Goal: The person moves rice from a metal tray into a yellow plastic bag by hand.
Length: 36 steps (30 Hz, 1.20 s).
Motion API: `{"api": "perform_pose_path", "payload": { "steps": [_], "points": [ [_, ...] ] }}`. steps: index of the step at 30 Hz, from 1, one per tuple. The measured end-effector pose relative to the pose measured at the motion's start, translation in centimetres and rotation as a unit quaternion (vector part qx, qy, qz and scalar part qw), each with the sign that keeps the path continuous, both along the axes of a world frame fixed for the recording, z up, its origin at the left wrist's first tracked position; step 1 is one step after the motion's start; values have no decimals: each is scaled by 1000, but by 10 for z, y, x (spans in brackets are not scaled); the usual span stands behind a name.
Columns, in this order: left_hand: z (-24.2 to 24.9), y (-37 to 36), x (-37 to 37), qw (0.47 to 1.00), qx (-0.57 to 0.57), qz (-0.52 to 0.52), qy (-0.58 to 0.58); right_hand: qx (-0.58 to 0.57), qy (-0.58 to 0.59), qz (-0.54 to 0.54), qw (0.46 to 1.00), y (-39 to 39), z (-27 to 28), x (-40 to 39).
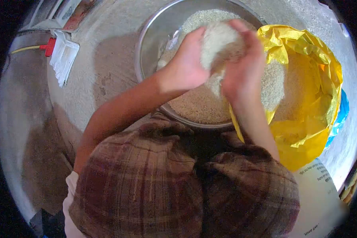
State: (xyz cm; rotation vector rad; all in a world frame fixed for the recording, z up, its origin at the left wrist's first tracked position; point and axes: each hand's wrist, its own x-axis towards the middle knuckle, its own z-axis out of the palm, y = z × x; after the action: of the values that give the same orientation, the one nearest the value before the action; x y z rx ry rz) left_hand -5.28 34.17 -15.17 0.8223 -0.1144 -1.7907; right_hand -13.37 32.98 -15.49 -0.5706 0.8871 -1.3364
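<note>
Both hands are cupped together above a wide metal basin (142, 51). My left hand (188, 63) curves round the left side of a heap of white rice (218, 41). On the right side of the heap is my right hand (246, 65), blurred by motion. Some grains seem to fall between the palms. More rice (200, 105) lies in the basin below, pale at the far side and browner near me. At the right, an open yellow sack (321, 99) holds white rice, close beside my right forearm.
A white object with a red plug (49, 47) and yellow cord lies on the concrete floor (79, 71) at the upper left. Behind the yellow sack is something blue (339, 117). A printed white sack (317, 194) lies at the lower right. My knees in plaid cloth fill the lower middle.
</note>
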Motion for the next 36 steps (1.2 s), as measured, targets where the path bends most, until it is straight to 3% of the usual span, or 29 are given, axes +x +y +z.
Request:
{"api": "perform_pose_path", "payload": {
  "steps": [2, 4, 6, 7, 8, 9, 10, 11, 14, 16, 18, 19, 21, 22, 24, 25, 26, 28, 29, 31, 32, 33, 34, 35, 36],
  "points": [
    [16, -16, -18, 997, -57, -36, 41, 10, -11, -47, 999, -4, 30, -23],
    [19, -37, -47, 983, -111, -146, 8, -102, 55, -80, 990, -12, 29, -63],
    [28, -50, -75, 960, -166, -222, -45, -71, 78, -149, 983, -14, 41, -99],
    [36, -53, -74, 960, -167, -222, -44, -82, 200, -196, 957, -9, 47, -108],
    [47, -56, -70, 861, -317, -268, -293, -91, 319, -241, 912, -3, 52, -117],
    [53, -56, -64, 679, -436, -288, -516, -91, 320, -241, 912, 1, 53, -126],
    [51, -57, -55, 678, -434, -288, -518, -78, 334, -272, 899, 5, 53, -134],
    [45, -59, -43, 672, -446, -221, -549, -64, 345, -301, 887, 6, 51, -136],
    [16, -73, 8, 666, -454, -59, -588, -155, 399, -225, 875, 11, 43, -116],
    [-26, -86, 37, 774, -276, -162, -547, -192, 410, -187, 872, 8, 37, -88],
    [-88, -101, 58, 606, -393, -59, -689, -281, 451, -91, 842, 3, 21, -61],
    [-108, -108, 66, 608, -397, -59, -686, -336, 458, -38, 822, 0, 7, -45],
    [-140, -116, 71, 536, -474, -108, -690, -385, 469, 11, 795, -16, -42, -18],
    [-156, -114, 66, 540, -476, -107, -686, -380, 496, 10, 781, -21, -65, -5],
    [-176, -108, 66, 429, -458, -161, -761, -308, 544, 58, 778, -20, -124, 8],
    [-169, -93, 56, 480, -384, -184, -767, -240, 562, 108, 784, -17, -146, 9],
    [-172, -79, 58, 478, -377, -186, -771, -241, 557, 113, 787, -11, -142, 11],
    [-180, -55, 51, 556, -354, -167, -734, -91, 430, 109, 892, 2, -132, 3],
    [-178, -44, 48, 557, -352, -165, -733, -55, 383, 68, 920, 7, -136, 4],
    [-169, -26, 48, 793, -179, -215, -541, -14, 362, 71, 929, 12, -147, 7],
    [-166, -20, 44, 791, -180, -217, -542, 28, 342, 74, 936, 13, -150, 8],
    [-163, -15, 41, 897, -119, -192, -379, 28, 339, 74, 937, 14, -152, 7],
    [-159, -7, 38, 966, -50, -156, -200, 23, 307, 75, 948, 19, -143, 4],
    [-152, 0, 35, 988, 45, -137, -51, 18, 274, 76, 959, 22, -135, 4],
    [-144, 5, 34, 988, 46, -136, -54, 18, 271, 77, 959, 25, -129, 7]
  ]
}}
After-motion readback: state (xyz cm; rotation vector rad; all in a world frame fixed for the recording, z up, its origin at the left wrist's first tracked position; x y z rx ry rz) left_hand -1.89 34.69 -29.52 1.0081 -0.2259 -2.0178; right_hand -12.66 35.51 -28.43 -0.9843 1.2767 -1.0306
